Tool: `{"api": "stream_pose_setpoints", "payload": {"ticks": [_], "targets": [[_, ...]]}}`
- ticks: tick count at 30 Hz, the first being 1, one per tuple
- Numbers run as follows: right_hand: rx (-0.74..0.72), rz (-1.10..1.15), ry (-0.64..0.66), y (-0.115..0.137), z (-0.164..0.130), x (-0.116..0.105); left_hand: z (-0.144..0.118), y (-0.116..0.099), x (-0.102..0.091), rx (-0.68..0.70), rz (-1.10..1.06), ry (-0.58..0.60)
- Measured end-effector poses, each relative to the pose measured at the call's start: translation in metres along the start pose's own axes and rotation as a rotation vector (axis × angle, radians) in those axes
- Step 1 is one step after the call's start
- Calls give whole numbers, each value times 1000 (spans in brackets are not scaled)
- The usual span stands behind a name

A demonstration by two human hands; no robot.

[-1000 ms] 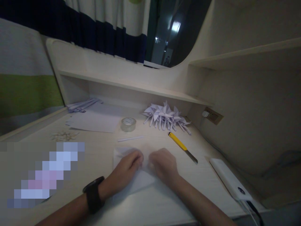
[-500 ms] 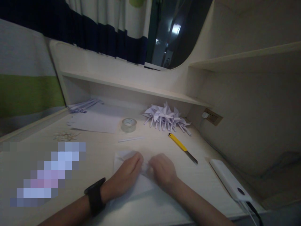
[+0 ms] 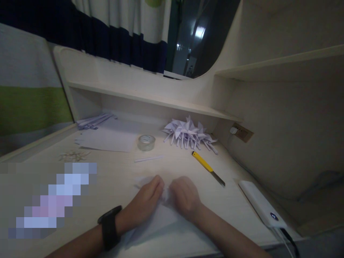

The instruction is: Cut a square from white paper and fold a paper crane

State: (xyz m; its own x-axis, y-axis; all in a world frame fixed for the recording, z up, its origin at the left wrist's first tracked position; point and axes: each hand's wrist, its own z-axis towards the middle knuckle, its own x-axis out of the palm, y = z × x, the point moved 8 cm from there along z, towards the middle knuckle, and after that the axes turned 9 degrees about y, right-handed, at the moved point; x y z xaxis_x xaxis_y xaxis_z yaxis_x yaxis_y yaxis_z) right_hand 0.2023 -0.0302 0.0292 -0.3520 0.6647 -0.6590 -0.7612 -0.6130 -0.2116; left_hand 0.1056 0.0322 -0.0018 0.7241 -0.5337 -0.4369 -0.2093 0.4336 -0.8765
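A white sheet of paper lies partly lifted under and between my hands at the front of the desk. My left hand, with a dark watch on its wrist, is closed on the paper's upper part. Close beside it, my right hand is closed too, its curled fingers on the same paper near the middle. The paper looks bent between the two hands; its exact fold is blurred and partly covered. Just beyond them a thin white paper stick rests on the desk.
Behind are a tape roll, a pile of paper pinwheels, and paper sheets. A yellow utility knife, blade out, lies right of my hands. Farther right sits a white power strip. Small pale bits lie left.
Between my hands the paper has shifted: its left part is drawn up and the sheet looks more bent. Both hands stay close together in nearly the same place.
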Motion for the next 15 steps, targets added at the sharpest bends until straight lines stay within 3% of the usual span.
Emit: {"api": "stream_pose_setpoints", "payload": {"ticks": [7,15], "targets": [[99,26,16,-3,2,4,-2,0,1,19,8,8],[340,456,-2,-35,13,-3,10,16,-7,21,-71,-23]]}}
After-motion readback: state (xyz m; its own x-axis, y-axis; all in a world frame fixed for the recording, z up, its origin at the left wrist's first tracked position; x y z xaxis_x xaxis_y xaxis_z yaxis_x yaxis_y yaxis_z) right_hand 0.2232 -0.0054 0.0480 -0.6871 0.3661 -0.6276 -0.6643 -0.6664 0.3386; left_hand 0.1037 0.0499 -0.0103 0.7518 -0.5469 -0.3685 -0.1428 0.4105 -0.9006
